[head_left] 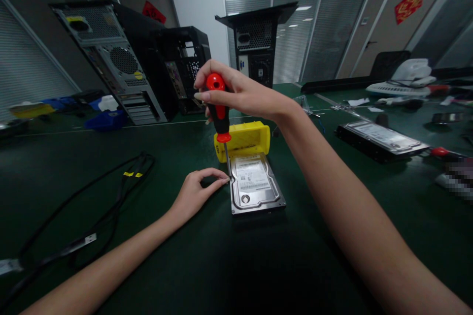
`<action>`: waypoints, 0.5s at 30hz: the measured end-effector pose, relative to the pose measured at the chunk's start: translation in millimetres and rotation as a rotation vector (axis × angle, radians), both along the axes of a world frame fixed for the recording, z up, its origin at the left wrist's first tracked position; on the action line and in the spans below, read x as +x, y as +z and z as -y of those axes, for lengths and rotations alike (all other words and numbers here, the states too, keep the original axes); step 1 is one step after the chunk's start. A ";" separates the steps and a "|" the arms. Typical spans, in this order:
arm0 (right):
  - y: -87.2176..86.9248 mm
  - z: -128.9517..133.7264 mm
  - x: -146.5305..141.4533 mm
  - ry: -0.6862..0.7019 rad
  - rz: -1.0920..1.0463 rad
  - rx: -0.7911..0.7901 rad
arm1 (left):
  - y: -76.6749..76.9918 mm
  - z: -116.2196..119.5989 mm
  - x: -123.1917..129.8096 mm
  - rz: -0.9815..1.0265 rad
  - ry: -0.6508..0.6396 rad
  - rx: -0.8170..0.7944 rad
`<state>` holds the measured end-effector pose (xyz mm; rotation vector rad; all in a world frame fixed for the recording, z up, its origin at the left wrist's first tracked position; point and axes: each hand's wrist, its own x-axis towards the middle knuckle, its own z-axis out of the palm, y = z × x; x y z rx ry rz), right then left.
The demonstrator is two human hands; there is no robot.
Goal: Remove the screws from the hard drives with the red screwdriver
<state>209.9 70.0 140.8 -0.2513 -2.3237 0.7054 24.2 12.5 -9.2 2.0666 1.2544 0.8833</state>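
Note:
A silver hard drive (pixel 254 184) lies label up on the green table, its far end against a yellow plastic bin (pixel 254 138) tipped on its side. My right hand (pixel 232 88) is wrapped round the red and black handle of a screwdriver (pixel 220 113). The shaft points down, and its tip is at the drive's left edge. Right by that tip, the thumb and forefinger of my left hand (pixel 201 187) are pinched together. Whatever may be between those fingertips is too small to make out.
Computer cases (pixel 129 64) stand at the back left, another case (pixel 254 44) behind the bin. Black cables (pixel 118 197) lie at left. A second hard drive (pixel 388 135) rests on a black piece at right, near a red-handled tool (pixel 439 151).

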 end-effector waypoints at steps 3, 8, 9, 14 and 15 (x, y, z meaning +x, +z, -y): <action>-0.2 -0.7 0.7 0.008 -0.006 -0.016 | -0.7 -0.8 -0.3 0.004 -0.003 -0.002; -1.4 -2.3 1.3 0.049 -0.042 -0.069 | -1.9 -1.4 0.1 0.003 -0.013 0.009; -1.4 -2.1 1.2 0.050 -0.044 -0.077 | -1.9 -1.2 0.2 0.003 -0.012 0.010; -0.5 0.2 -0.1 0.033 -0.047 -0.111 | -0.9 -0.2 0.2 0.000 -0.007 0.008; -0.4 0.3 -0.2 0.033 -0.049 -0.113 | -0.8 -0.1 0.1 -0.002 -0.006 0.008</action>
